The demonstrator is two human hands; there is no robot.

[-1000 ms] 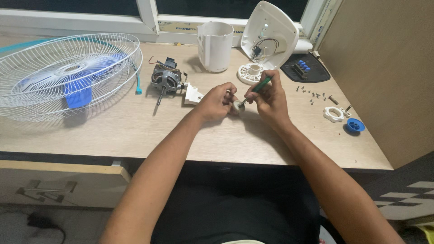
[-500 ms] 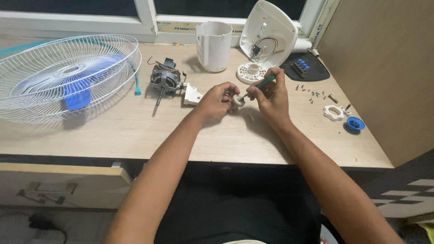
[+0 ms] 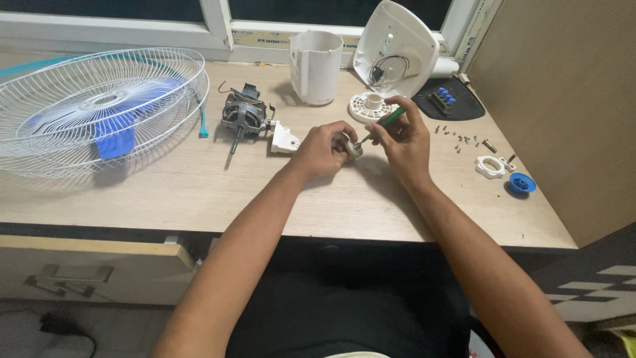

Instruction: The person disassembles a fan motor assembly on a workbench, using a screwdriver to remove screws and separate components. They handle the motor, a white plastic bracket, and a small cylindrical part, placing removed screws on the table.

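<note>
My one head camera looks steeply down from close above at the counter (image 3: pixel 165 199), facing its far, window-side edge.

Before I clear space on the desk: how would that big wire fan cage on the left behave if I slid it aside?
The fan cage is thin white wire, so probably light for its size and a bit springy. It lies flat and wide, so it seems unlikely to tip. Its edge overhangs the desk, and the blue blade inside may shift.
</note>
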